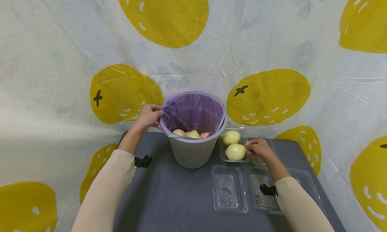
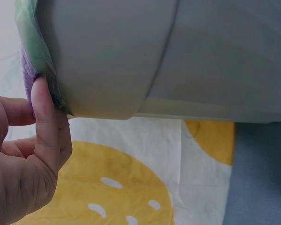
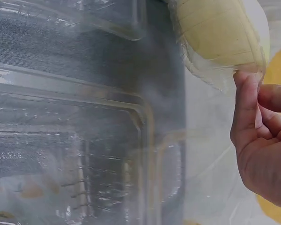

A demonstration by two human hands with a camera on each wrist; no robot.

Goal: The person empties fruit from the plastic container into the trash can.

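Purple liner [image 1: 193,111] sits inside the grey bin [image 1: 193,151] on the table [image 1: 169,198]. Left hand [image 1: 148,116] pinches the liner's edge at the rim between thumb and fingers, probably to keep the bag open and steady. Right hand [image 1: 260,148] pinches the clear film around the nearer of two pale fruits [image 1: 235,151] in a clear tray [image 1: 239,158] just beside the bin. Count: three fruits visible in the bin, two in the tray, two empty clamshells [image 1: 228,189] nearer the person.
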